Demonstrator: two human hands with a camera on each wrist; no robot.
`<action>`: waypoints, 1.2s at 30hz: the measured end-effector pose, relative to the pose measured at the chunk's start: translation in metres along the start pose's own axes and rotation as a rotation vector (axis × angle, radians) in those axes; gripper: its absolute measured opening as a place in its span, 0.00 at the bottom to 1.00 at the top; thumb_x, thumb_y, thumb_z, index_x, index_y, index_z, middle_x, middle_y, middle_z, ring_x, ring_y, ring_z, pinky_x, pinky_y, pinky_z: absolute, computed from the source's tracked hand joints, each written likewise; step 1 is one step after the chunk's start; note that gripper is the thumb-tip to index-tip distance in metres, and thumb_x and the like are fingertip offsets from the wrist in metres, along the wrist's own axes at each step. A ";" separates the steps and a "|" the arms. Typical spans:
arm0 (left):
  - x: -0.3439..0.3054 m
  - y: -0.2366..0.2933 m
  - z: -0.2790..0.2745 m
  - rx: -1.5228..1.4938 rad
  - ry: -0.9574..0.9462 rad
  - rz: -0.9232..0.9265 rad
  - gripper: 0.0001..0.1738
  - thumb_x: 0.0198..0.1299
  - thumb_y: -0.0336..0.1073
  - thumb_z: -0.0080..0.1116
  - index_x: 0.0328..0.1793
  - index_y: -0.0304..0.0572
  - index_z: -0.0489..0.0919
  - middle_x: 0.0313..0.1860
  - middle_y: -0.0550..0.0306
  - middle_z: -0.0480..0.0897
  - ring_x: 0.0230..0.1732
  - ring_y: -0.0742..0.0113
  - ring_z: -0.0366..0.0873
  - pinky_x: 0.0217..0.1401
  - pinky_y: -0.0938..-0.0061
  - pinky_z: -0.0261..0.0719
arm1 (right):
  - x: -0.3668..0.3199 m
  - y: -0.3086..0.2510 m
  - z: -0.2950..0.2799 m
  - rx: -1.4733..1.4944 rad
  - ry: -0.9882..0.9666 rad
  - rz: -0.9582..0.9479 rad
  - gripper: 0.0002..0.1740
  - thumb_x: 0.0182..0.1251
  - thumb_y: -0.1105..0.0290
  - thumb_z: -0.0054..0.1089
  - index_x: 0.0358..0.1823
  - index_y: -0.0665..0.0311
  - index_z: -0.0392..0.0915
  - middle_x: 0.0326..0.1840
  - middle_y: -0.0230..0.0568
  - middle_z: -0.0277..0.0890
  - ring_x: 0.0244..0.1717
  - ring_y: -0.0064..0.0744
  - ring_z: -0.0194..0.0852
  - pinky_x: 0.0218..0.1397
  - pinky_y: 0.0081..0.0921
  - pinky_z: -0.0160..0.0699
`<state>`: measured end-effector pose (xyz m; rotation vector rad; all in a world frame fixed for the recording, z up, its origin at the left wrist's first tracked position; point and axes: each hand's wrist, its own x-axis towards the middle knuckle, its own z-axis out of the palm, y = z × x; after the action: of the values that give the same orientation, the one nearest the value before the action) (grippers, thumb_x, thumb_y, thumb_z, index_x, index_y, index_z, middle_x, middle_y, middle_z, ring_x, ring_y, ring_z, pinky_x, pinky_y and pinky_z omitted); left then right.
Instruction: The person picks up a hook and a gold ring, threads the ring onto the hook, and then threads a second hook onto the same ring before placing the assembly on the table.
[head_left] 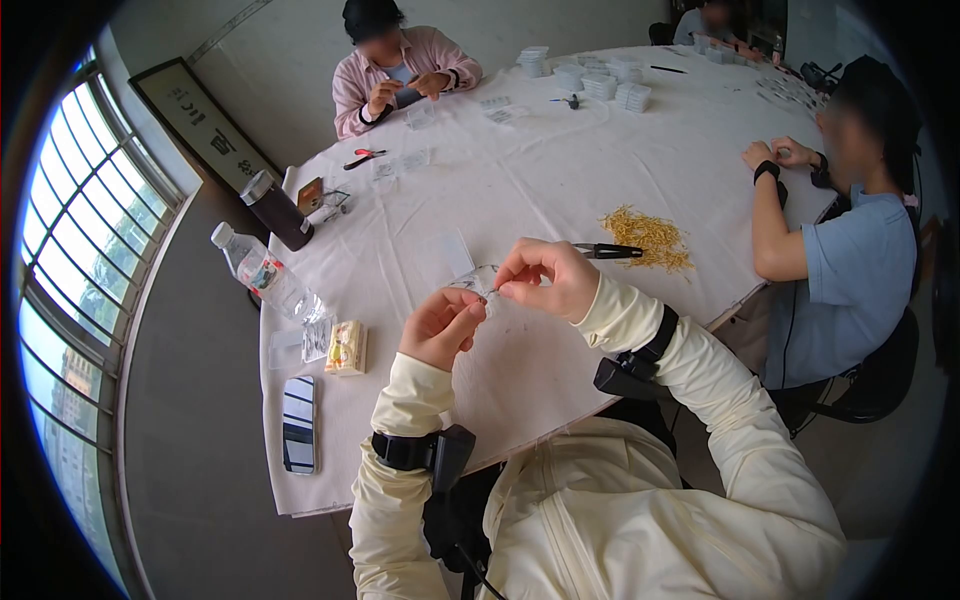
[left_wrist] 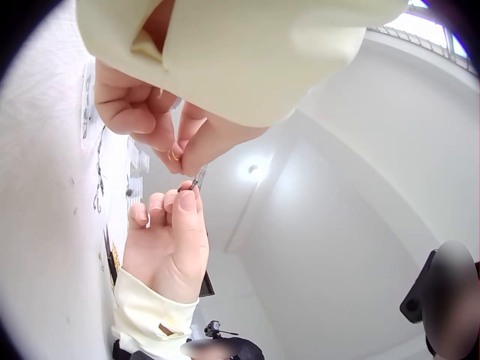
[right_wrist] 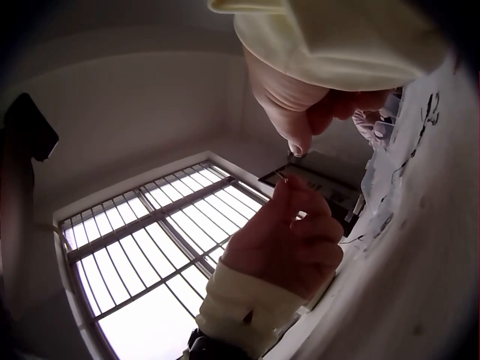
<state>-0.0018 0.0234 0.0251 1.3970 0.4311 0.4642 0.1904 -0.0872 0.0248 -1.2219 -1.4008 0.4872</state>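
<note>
My left hand (head_left: 445,325) and my right hand (head_left: 550,278) are raised over the near part of the table, fingertips close together. In the left wrist view, the left thumb and finger pinch a small gold wire piece (left_wrist: 174,156). Facing it, the right hand (left_wrist: 166,244) pinches a tiny dark piece (left_wrist: 193,184) with a clear part beside it; its kind I cannot tell. Behind the hands lie a clear plastic sheet (head_left: 453,252) and dark thin strands (left_wrist: 99,176). Black tweezers (head_left: 608,251) lie beyond the right hand, their end at a pile of gold wire pieces (head_left: 648,236).
Along the left side stand a dark thermos (head_left: 278,210), a plastic bottle (head_left: 262,268), a tissue pack (head_left: 346,348) and a phone (head_left: 299,425). Red-handled pliers (head_left: 364,158) lie farther back. Stacked clear boxes (head_left: 600,86) are at the far side. Other people sit around the white-covered table (head_left: 530,190).
</note>
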 end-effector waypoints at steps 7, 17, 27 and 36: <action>-0.002 0.001 0.002 0.015 -0.018 0.018 0.06 0.69 0.33 0.61 0.48 0.45 0.78 0.37 0.69 0.77 0.31 0.84 0.68 0.34 0.86 0.66 | 0.000 0.000 0.000 -0.144 0.027 -0.096 0.03 0.65 0.72 0.65 0.37 0.62 0.84 0.35 0.32 0.77 0.35 0.24 0.71 0.40 0.23 0.69; 0.000 -0.003 0.012 0.151 0.048 0.218 0.06 0.70 0.32 0.59 0.50 0.41 0.80 0.33 0.69 0.79 0.32 0.84 0.68 0.34 0.85 0.65 | -0.001 -0.002 0.002 -0.167 -0.013 -0.106 0.04 0.66 0.71 0.64 0.37 0.63 0.83 0.34 0.31 0.75 0.35 0.23 0.69 0.40 0.22 0.67; 0.001 -0.005 0.011 0.018 0.006 0.270 0.07 0.70 0.33 0.58 0.50 0.41 0.79 0.34 0.66 0.79 0.27 0.82 0.65 0.31 0.84 0.65 | 0.000 0.004 0.001 -0.036 -0.046 0.054 0.06 0.67 0.71 0.62 0.36 0.67 0.82 0.32 0.31 0.78 0.32 0.20 0.70 0.39 0.21 0.70; 0.002 -0.002 0.003 0.039 0.039 0.154 0.10 0.68 0.34 0.61 0.52 0.38 0.80 0.34 0.66 0.80 0.29 0.81 0.69 0.32 0.83 0.68 | 0.003 0.005 -0.008 -0.006 0.047 0.072 0.07 0.68 0.68 0.62 0.38 0.65 0.81 0.31 0.28 0.78 0.32 0.18 0.68 0.39 0.20 0.69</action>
<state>0.0012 0.0217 0.0237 1.4675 0.3671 0.6119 0.2004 -0.0856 0.0241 -1.2842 -1.3230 0.5019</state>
